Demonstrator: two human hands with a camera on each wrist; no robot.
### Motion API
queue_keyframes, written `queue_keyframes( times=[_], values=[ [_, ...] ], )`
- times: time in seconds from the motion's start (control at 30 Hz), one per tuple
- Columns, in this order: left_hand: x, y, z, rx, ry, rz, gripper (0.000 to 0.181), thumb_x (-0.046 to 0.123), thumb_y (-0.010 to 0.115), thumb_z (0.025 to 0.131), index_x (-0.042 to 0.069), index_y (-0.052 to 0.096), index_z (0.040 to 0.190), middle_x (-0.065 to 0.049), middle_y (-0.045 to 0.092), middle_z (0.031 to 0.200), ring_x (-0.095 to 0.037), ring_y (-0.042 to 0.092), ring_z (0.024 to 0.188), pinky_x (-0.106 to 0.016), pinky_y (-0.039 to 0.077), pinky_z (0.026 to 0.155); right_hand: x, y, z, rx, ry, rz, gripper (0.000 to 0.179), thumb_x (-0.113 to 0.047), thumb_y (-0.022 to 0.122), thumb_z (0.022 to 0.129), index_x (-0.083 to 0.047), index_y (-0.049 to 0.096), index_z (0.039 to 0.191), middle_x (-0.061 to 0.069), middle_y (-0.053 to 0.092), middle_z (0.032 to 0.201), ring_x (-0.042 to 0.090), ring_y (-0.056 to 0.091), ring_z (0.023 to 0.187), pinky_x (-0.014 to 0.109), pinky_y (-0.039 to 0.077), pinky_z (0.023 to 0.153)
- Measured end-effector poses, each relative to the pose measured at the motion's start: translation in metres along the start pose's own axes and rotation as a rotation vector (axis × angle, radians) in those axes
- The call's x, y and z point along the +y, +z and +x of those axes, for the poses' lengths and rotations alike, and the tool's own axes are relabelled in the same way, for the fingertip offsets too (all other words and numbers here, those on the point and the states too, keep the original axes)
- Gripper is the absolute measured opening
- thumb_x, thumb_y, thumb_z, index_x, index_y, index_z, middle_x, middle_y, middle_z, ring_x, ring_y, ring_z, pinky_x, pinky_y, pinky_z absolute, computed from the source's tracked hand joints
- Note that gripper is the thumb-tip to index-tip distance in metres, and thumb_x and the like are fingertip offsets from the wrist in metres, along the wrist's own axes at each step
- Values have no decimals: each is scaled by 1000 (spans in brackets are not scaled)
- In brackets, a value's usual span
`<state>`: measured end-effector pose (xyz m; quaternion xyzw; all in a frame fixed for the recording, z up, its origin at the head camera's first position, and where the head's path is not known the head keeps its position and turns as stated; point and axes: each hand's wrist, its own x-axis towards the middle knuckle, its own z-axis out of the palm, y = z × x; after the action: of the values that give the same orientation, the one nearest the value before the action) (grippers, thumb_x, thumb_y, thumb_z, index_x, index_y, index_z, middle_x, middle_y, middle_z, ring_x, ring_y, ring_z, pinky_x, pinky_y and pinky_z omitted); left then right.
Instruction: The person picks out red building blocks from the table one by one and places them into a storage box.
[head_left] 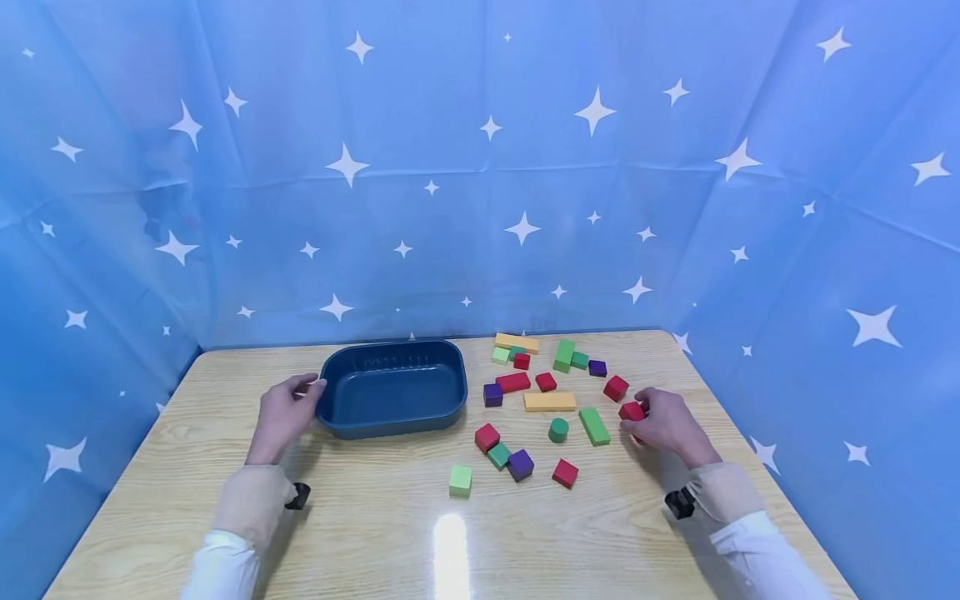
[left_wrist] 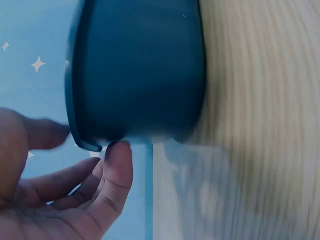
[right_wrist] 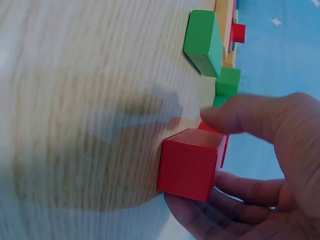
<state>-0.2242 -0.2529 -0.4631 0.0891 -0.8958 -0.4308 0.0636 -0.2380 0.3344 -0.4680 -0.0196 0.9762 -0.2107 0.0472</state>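
A dark blue basin (head_left: 397,429) stands on the left half of the table. My left hand (head_left: 287,417) is at its left end, pinching the rim between thumb and fingers; in the left wrist view the thumb (left_wrist: 47,134) meets one side of the rim. On the right, my right hand (head_left: 666,423) has its fingers and thumb around a red cube (head_left: 632,412). The right wrist view has this red cube (right_wrist: 189,167) between thumb and fingers, with another red block behind it. Close by lie a red cube (head_left: 616,387) and a green block (head_left: 594,426).
Between the hands lie several loose blocks: orange planks (head_left: 550,402), purple cubes (head_left: 521,465), a green cylinder (head_left: 558,430) and a light green cube (head_left: 461,480). More sit near the back edge. A blue starred curtain (head_left: 480,250) surrounds the wooden table (head_left: 360,517).
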Motion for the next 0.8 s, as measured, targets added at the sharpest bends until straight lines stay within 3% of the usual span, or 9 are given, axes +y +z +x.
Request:
queue_keyframes(
  times=[0.23, 0.53, 0.8],
  values=[
    [5, 1, 3, 25, -59, -82, 38, 20, 52, 105, -1, 65, 134, -21, 71, 107, -11, 62, 78, -23, 52, 63, -1, -1, -1, 50, 8, 29, 44, -20, 75, 86, 11, 64, 115, 17, 68, 90, 22, 58, 75, 29, 46, 61],
    [10, 4, 2, 19, -101, -136, 37, 18, 54, 105, -1, 65, 135, -20, 69, 111, -13, 59, 86, -20, 52, 66, 3, -2, 1, 63, 0, 35, 42, -18, 75, 86, 11, 65, 115, 17, 69, 89, 22, 58, 75, 28, 46, 61],
    [4, 3, -3, 7, -149, -151, 36, 17, 55, 105, -1, 65, 135, -19, 68, 111, -9, 59, 84, -18, 51, 65, 1, 2, 0, 18, 24, 60, 37, -17, 76, 87, 8, 68, 113, 15, 70, 91, 21, 58, 76, 28, 48, 63]
  ],
)
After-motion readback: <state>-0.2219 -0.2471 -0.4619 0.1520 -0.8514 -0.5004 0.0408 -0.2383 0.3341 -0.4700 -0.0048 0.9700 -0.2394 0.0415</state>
